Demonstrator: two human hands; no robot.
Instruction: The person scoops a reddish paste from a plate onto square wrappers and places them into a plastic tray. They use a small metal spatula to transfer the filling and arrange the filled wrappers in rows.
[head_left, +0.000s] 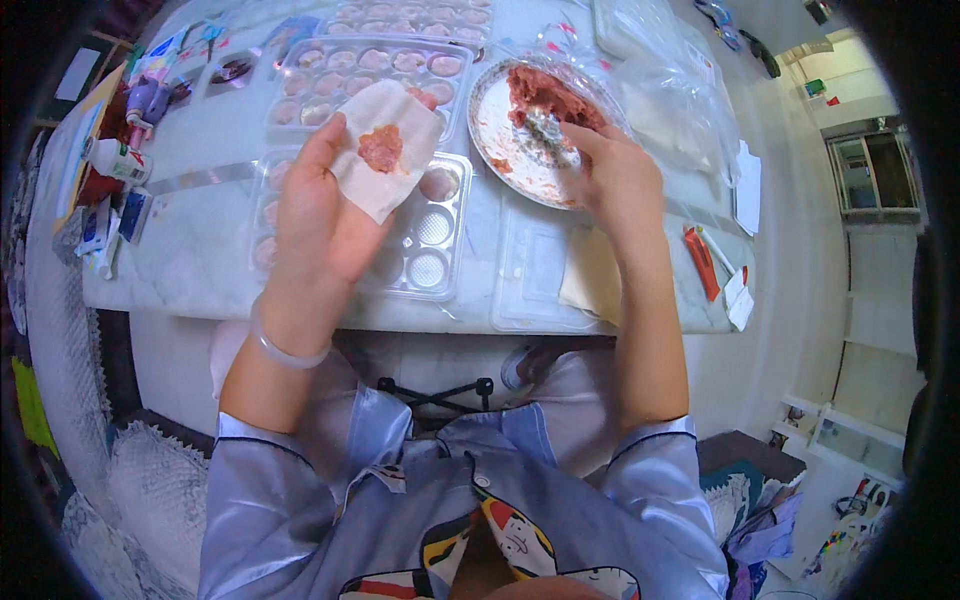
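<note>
My left hand (319, 202) holds a pale dough wrapper (390, 191) with a small patch of raw minced meat (381, 148) on it. My right hand (619, 169) is over the right side of a patterned plate (499, 161), its fingers around what looks like a utensil, partly hidden, beside the mound of minced meat (555, 91). Beneath my left hand lies a clear plastic tray (459, 225) with round wells, some filled and some bare. Near the table's front edge, a stack of wrappers (592, 274) rests on a clear plastic lid (517, 300), partly behind my right forearm.
Two more trays (461, 82) of filled rounds lie farther back. Clear plastic bags (675, 97) are right of the plate. A red packet (701, 262) lies at the right edge. A white bottle (120, 161) and small packages stand at the left.
</note>
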